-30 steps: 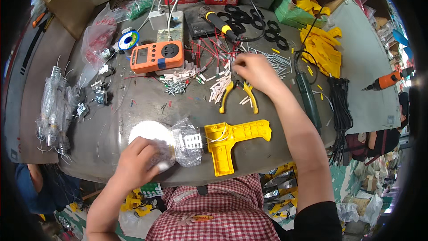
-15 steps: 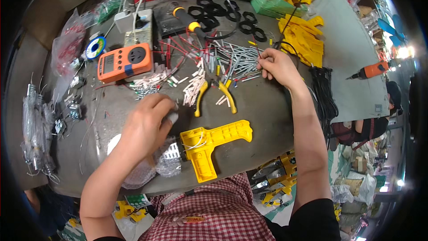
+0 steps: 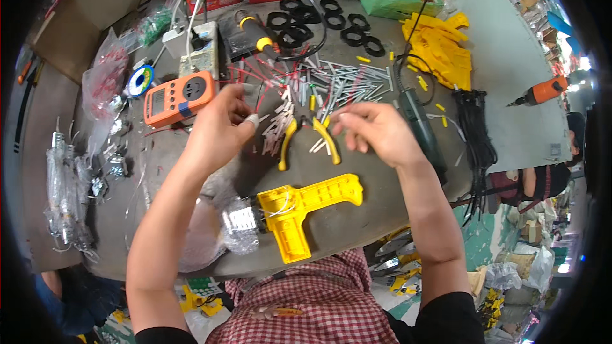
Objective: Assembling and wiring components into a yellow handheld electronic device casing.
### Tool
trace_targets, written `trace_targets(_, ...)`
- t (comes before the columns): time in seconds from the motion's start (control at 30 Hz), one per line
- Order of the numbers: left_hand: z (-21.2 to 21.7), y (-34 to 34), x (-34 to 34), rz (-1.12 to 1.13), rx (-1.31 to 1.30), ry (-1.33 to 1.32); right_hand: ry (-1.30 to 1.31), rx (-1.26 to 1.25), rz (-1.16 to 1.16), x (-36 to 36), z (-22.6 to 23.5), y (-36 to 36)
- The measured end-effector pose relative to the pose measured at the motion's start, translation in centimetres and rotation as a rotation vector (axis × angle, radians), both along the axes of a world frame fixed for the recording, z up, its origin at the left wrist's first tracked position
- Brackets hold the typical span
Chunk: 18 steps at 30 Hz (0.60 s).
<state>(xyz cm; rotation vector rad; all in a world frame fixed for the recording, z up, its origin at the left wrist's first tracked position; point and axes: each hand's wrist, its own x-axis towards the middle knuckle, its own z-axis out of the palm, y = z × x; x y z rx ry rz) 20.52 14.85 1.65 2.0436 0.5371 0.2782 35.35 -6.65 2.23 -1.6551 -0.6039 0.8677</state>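
My left hand [image 3: 223, 124] is closed, its fingers curled beside the orange meter. The thumb tip has a white cover, and a small pale sliver shows at it; I cannot make out what it is. Over the right side of the pliers, my right hand [image 3: 376, 132] has its fingertips drawn together. A faint red streak shows near them, but blur hides what they hold. Between the hands lie the yellow-handled pliers [image 3: 324, 141], spread apart, and a heap of short white tubes [image 3: 277, 130]. Behind is a pile of slim silver rods [image 3: 354, 83]. A yellow gun-shaped housing half [image 3: 310, 199] lies nearest me.
The orange multimeter [image 3: 178, 99], a solder spool [image 3: 141, 81] and a soldering iron [image 3: 255, 33] lie at the left and back. Black rings [image 3: 293, 22], yellow housings [image 3: 437, 51], a dark green corded tool [image 3: 417, 127] and a black cable bundle [image 3: 473, 146] are farther right.
My right hand has left the silver rods, moving left and toward me, uncovering the dark green tool. My left hand has moved up and slightly right, toward the white tubes.
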Motion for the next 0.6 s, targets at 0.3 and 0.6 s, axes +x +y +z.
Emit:
trace_targets(0.3,0.3,-0.8,-5.7,-0.041,-0.246,-0.28,0.124,0.167,0.396,-6.5,-1.3,6.6)
trace_targets(0.6,5.1,-4.5,-8.4,0.205,0.34,-0.575,-0.119,-0.073,0.502,-8.8,0.7,3.8)
